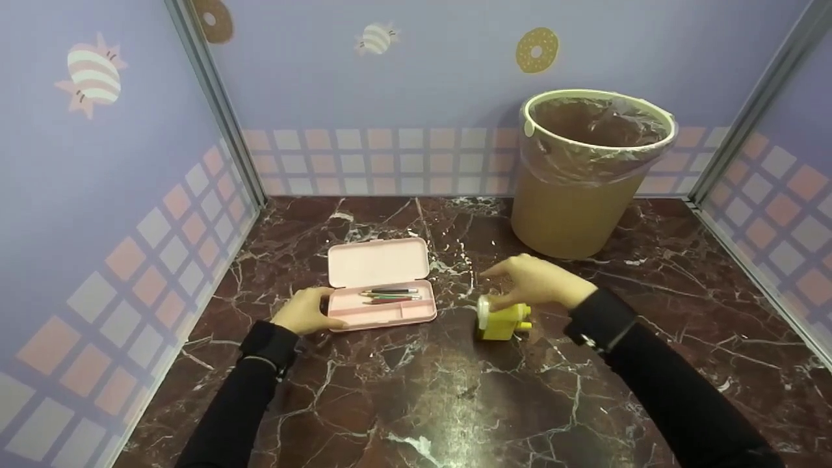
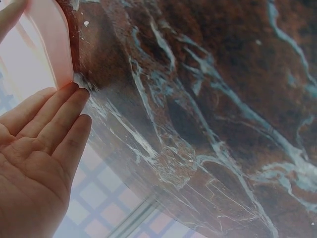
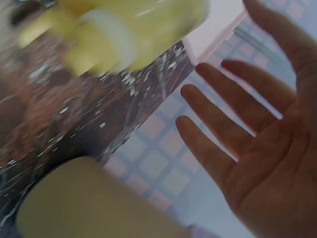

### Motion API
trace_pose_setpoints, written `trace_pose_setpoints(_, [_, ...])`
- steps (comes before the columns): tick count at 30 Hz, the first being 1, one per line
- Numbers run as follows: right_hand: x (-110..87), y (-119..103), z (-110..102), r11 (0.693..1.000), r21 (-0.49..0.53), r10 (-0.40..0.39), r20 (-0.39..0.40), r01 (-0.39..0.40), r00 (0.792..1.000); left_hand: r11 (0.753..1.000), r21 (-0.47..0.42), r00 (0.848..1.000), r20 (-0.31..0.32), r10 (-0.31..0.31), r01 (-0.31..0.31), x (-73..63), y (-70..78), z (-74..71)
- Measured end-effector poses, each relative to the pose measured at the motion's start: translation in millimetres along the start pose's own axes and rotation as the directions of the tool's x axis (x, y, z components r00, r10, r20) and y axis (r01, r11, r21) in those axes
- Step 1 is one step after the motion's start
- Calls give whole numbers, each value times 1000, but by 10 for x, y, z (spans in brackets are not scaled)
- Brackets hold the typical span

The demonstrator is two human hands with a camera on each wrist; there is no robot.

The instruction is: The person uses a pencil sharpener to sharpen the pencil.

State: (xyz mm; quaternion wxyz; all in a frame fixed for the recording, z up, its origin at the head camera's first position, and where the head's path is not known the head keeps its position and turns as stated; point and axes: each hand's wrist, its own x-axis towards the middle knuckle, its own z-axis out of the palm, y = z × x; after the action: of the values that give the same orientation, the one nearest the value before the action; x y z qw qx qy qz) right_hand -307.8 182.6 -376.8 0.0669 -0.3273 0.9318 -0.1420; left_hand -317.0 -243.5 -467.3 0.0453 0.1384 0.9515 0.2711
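Note:
An opened pink pencil case (image 1: 378, 262) lies on the marbled table, its lid tipped back. Several pencils (image 1: 391, 294) are in its tray. At the case's left end is my left hand (image 1: 304, 312), thumb by the front edge. Straight fingertips meet the case's pink side (image 2: 55, 42) in the left wrist view. To the right stands a yellow pencil sharpener (image 1: 500, 323) with a whitish end and a yellow crank. My right hand (image 1: 534, 281) hovers over it, fingers spread; in the right wrist view nothing is between those fingers and the sharpener (image 3: 158, 29) is beside them.
A tall beige bin (image 1: 572, 208) with a clear plastic liner stands at the back right, behind my right hand. Small pale shavings (image 1: 465, 257) are scattered between case and bin. Patterned panels (image 1: 416, 84) enclose the table at the back and both sides.

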Motion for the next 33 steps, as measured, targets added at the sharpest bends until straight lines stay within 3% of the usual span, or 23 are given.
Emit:
trace_pose_setpoints(8, [-257, 307, 178, 993, 114, -19, 22, 16, 1000, 1000, 31, 1000, -22, 2, -2, -31, -12, 19])
trace_pose_setpoints(14, [-272, 417, 331, 984, 171, -57, -18, 59, 998, 1000, 23, 1000, -25, 2, -1, -42, -32, 42])
trace_pose_setpoints(23, [-258, 450, 429, 973, 226, -27, -68, 42, 997, 998, 42, 998, -59, 38, -35, -76, -55, 55])
trace_pose_setpoints(28, [-255, 455, 455, 969, 245, -6, -95, 29, 995, 996, 70, 995, -86, 53, -47, -106, 75, 38])
trace_pose_setpoints(33, [-258, 447, 493, 972, 236, 52, -154, -14, 987, 992, 65, 984, -133, 117, -109, -107, 328, 79])
